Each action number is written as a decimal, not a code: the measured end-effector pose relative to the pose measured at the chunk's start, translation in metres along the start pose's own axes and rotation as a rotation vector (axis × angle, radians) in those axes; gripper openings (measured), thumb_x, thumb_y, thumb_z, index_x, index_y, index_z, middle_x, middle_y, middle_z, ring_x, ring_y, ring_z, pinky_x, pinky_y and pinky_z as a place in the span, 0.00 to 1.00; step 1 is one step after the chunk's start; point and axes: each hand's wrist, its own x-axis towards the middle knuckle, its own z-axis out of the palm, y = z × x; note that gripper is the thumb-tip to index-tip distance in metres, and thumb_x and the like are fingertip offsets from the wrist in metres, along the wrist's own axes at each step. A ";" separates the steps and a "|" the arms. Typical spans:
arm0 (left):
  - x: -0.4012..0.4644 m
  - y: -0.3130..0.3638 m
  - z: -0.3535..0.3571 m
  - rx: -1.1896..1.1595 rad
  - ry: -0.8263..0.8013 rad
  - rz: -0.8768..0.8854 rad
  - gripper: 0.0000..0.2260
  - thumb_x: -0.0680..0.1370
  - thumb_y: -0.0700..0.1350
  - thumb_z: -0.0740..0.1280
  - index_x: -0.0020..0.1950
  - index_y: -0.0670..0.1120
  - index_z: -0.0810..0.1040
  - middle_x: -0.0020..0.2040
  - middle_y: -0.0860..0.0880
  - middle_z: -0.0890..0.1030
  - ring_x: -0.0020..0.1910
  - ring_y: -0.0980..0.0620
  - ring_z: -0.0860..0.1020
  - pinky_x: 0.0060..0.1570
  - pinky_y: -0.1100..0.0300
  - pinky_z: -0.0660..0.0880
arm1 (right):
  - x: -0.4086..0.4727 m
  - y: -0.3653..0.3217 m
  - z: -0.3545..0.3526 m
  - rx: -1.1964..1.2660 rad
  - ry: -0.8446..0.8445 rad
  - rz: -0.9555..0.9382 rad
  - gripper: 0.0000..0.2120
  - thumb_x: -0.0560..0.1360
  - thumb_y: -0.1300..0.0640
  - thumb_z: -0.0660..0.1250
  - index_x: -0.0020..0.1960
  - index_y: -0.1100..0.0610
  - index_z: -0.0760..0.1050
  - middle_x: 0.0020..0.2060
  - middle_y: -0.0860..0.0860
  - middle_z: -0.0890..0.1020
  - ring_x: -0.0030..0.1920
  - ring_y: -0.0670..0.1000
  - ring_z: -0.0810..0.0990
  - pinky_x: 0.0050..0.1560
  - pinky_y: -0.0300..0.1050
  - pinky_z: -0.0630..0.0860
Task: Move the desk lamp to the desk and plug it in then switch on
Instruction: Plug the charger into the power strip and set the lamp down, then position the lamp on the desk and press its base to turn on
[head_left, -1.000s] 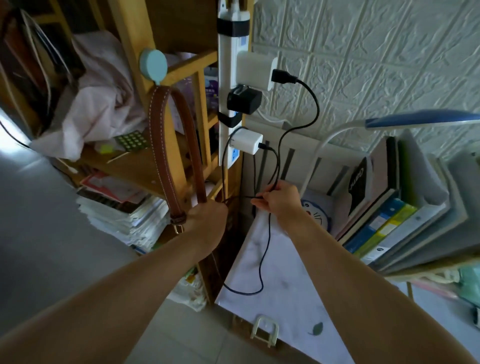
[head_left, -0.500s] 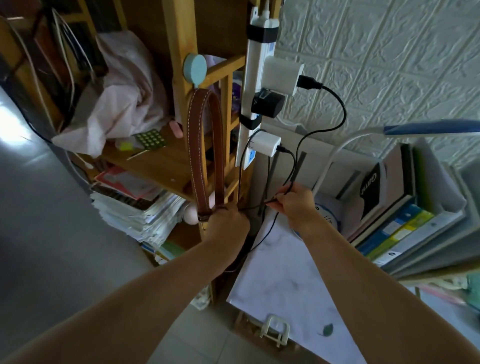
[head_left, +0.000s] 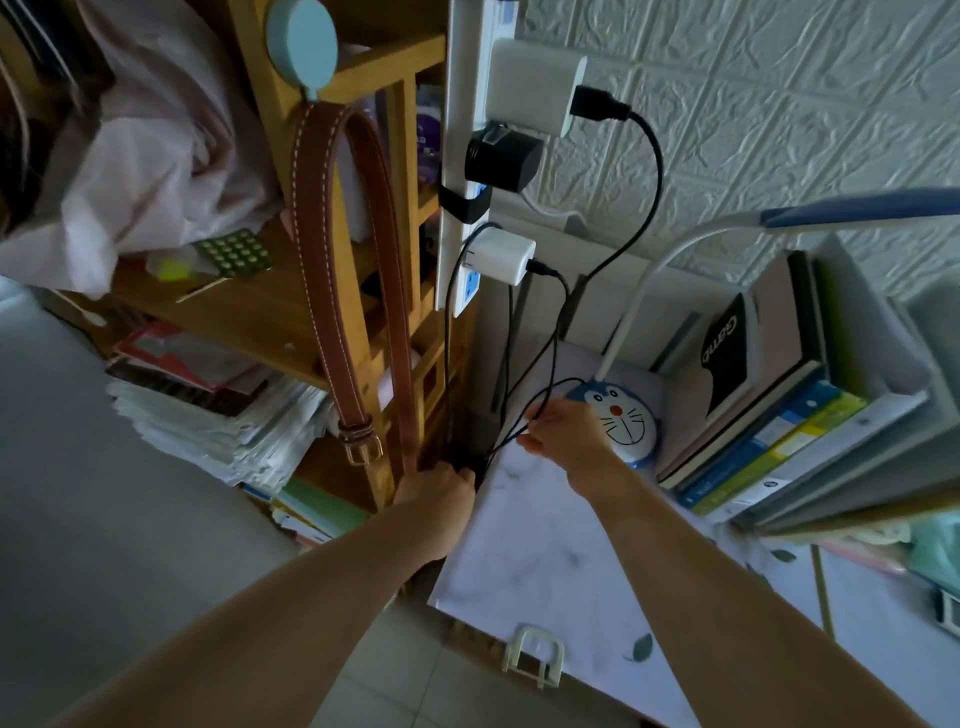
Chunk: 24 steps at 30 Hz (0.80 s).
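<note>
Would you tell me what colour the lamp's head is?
Blue; the lamp head shows in the head view.

Beyond my grip rises a white embossed wall with a raised geometric pattern (head_left: 753, 104), dimly lit. Left of my grip stands a honey-coloured wooden shelf unit (head_left: 270, 317), a brown leather strap (head_left: 317, 270) hanging from its round pale-blue hook (head_left: 301, 44). Below and left of my grip spreads a grey tiled floor (head_left: 78, 519), brightest at its far left edge. Under my grip lies a white marbled desk top (head_left: 545, 561).
</note>
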 end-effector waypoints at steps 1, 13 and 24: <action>0.005 0.001 0.002 0.007 -0.007 -0.001 0.17 0.77 0.38 0.58 0.67 0.41 0.64 0.64 0.40 0.72 0.59 0.40 0.75 0.51 0.51 0.73 | 0.004 0.001 0.001 0.016 -0.024 -0.002 0.07 0.72 0.69 0.64 0.40 0.59 0.77 0.50 0.67 0.81 0.53 0.64 0.81 0.56 0.60 0.77; 0.032 0.003 -0.002 -0.100 0.292 -0.104 0.24 0.74 0.41 0.65 0.67 0.49 0.61 0.64 0.42 0.70 0.50 0.44 0.77 0.38 0.56 0.73 | 0.040 0.029 -0.012 0.147 0.026 0.100 0.20 0.70 0.67 0.65 0.62 0.59 0.73 0.43 0.55 0.79 0.41 0.53 0.78 0.42 0.47 0.79; 0.060 0.009 -0.030 -0.095 0.390 -0.097 0.12 0.81 0.40 0.53 0.62 0.42 0.69 0.47 0.45 0.81 0.43 0.48 0.81 0.30 0.61 0.66 | 0.045 -0.021 -0.019 0.086 0.040 -0.215 0.06 0.73 0.65 0.66 0.49 0.59 0.76 0.37 0.55 0.80 0.31 0.48 0.78 0.33 0.40 0.76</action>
